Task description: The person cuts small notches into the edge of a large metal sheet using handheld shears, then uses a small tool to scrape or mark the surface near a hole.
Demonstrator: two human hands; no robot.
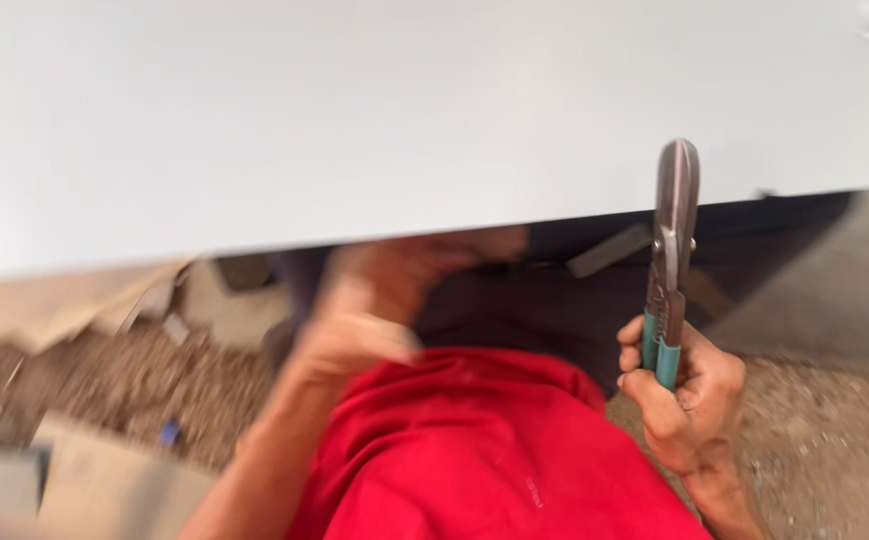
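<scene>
One right hand (689, 400) grips steel teal-handled snips (672, 250) over smooth white sheet (354, 120)

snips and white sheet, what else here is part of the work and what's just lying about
In use:
- snips, in the right hand, blades closed over the sheet's edge
- white sheet
- left hand, blurred, just below the sheet's edge

Lying about:
- cardboard pieces
- gravel floor
- dark scrap under the sheet
</scene>
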